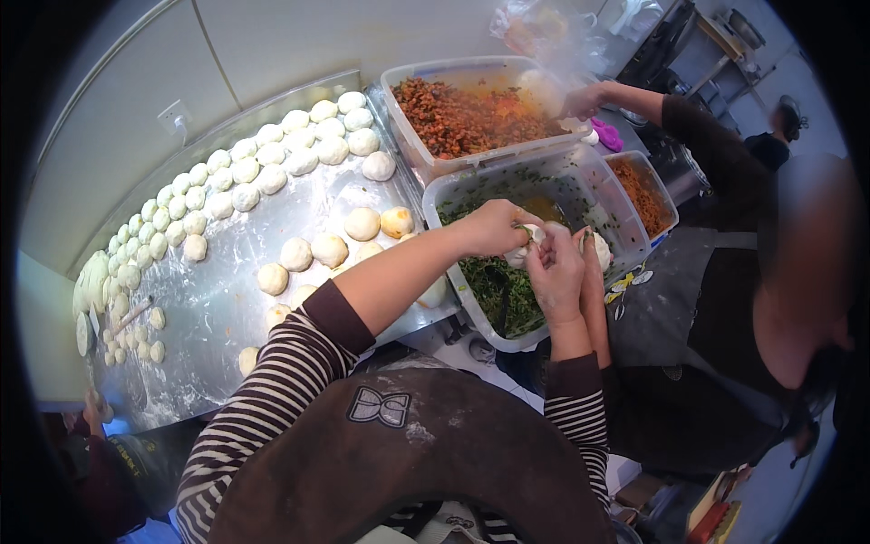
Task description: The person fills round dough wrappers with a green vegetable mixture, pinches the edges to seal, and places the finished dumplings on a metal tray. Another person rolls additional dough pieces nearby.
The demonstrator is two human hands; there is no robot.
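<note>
Both my hands are on a white dough bun [519, 256] with bits of green filling at its top. My left hand [495, 228] pinches the dough edge from the left. On the right, my right hand [557, 275] has its fingers gathered against the bun's side. The bun is held above a translucent plastic tub [448, 272] of chopped green filling [493, 285]. A dark utensil handle [505, 302] stands in that filling. Right beside my right hand, a co-worker's hand [590, 272] holds another white bun [599, 251]. My fingers partly hide the bun.
A larger tub [418, 160] of reddish filling [442, 115] stands behind, with the co-worker's other hand [581, 102] at it. To the right is a smaller tub of orange filling [639, 194]. Rows of buns [245, 170] and a rolling pin [133, 314] lie on the metal table [204, 285].
</note>
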